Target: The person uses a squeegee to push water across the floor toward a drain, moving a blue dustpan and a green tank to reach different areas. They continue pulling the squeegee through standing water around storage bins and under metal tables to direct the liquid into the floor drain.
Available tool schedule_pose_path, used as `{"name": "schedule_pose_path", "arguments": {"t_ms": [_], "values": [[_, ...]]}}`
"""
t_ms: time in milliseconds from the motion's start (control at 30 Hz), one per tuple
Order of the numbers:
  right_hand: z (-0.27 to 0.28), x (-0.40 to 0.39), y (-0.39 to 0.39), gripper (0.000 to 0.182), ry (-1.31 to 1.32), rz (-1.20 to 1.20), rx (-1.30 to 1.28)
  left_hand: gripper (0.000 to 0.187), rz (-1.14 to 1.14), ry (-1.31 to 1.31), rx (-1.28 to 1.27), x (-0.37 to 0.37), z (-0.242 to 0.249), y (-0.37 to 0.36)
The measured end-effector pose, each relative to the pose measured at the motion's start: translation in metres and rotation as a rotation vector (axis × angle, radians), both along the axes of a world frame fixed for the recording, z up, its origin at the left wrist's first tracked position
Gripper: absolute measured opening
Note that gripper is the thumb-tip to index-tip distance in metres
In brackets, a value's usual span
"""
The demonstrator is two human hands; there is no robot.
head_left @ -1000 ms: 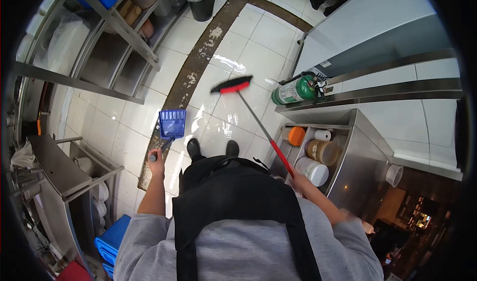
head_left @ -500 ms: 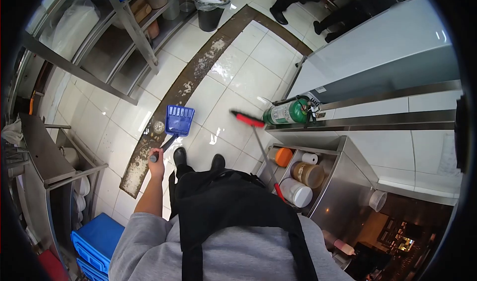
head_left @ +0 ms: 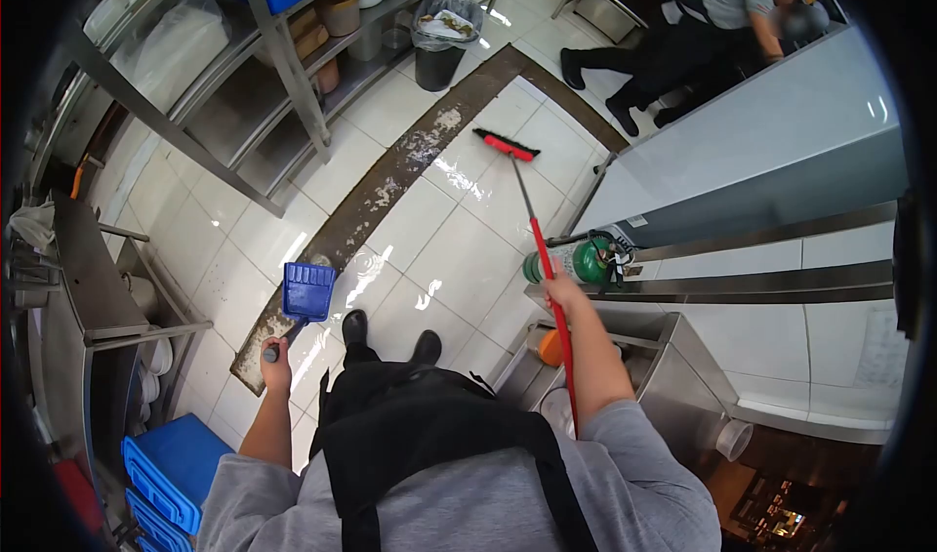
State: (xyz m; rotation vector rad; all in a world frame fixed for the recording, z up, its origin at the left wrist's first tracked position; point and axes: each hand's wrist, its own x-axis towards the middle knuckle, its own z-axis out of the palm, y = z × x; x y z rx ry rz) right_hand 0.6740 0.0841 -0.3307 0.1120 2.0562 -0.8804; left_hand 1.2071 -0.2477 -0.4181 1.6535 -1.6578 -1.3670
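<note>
My left hand (head_left: 277,357) is closed round the handle of a blue dustpan (head_left: 308,292), whose pan hangs over the dark floor strip at my left. My right hand (head_left: 560,288) grips the red handle of a broom (head_left: 509,146). Its red head with dark bristles is stretched out ahead, at the white tiles near the strip. A green cylinder (head_left: 591,259) stands just beyond my right hand, partly behind it. Below my right forearm, an orange lid (head_left: 550,348) shows inside a steel unit.
Steel shelving (head_left: 283,103) with containers stands at the left. A lined bin (head_left: 441,64) is ahead. A co-worker (head_left: 683,54) bends beside the large white appliance (head_left: 761,122) on the right. Blue lidded boxes (head_left: 181,464) and a steel table (head_left: 102,269) are at my left.
My right hand has come into view holding the broom, and the broom head has moved forward. The dustpan has shifted left and closer to me. The co-worker is more visible.
</note>
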Motion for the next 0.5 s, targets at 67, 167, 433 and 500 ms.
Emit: {"name": "schedule_pose_path", "arguments": {"t_ms": [67, 167, 433, 500], "values": [[0.031, 0.003, -0.012, 0.075, -0.028, 0.037, -0.047, 0.012, 0.045, 0.059, 0.004, 0.006, 0.002, -0.004], [0.032, 0.033, 0.023, 0.067, 0.054, 0.025, -0.060, 0.014, 0.040, 0.027, -0.029, 0.011, -0.007, -0.011], [0.005, 0.278, 0.256, 0.065, -0.283, -0.143, -0.029, 0.014, 0.007, 0.063, -0.077, -0.007, -0.069, -0.045], [0.053, 0.332, 0.245, 0.065, -0.218, 0.003, 0.145, 0.014, -0.015, 0.094, -0.066, -0.024, -0.068, -0.048]]}}
